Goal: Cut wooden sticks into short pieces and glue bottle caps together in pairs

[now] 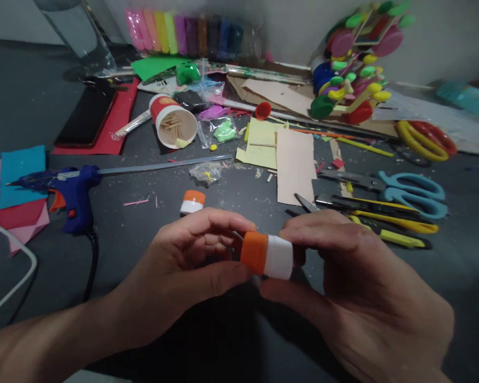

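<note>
Both of my hands hold one small glue stick, white-bodied with an orange end, low in the middle of the view. My left hand pinches the orange end between thumb and fingers. My right hand grips the white part. A second orange-and-white glue stick piece lies on the dark table just beyond my left hand.
A blue hot glue gun lies at the left beside coloured paper sheets. Blue scissors, yellow cutters, a cardboard strip, a red cup of sticks, a phone and a colourful cap model crowd the far table.
</note>
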Available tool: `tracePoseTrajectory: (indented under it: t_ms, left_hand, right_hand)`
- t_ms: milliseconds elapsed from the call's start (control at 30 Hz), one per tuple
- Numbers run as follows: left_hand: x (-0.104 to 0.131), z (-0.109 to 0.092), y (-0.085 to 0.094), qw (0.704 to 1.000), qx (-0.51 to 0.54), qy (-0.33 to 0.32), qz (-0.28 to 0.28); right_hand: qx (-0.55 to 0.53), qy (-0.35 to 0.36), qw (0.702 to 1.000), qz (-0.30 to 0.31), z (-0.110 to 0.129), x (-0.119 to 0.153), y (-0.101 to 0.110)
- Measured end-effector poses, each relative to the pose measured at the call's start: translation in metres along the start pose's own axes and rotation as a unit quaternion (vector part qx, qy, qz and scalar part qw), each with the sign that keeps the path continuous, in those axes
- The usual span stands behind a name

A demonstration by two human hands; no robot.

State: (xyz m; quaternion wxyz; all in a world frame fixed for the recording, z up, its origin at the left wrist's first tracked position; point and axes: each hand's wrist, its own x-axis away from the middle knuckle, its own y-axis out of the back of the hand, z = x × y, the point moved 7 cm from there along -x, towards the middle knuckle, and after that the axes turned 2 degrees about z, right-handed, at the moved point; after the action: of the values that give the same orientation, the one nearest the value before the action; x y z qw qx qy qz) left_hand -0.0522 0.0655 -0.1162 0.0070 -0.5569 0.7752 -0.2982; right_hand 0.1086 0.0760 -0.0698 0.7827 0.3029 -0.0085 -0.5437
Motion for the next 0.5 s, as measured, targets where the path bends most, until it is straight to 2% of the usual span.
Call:
tracePoseTrajectory:
  t_ms: [500]
  left_hand:
    - [-0.0030, 0.0001, -0.0029, 1.000, 0.024, 0.006, 0.009]
  right_hand:
    - [-0.007, -0.001, 1.000, 0.015, 0.0001, -0.0009, -0.0018]
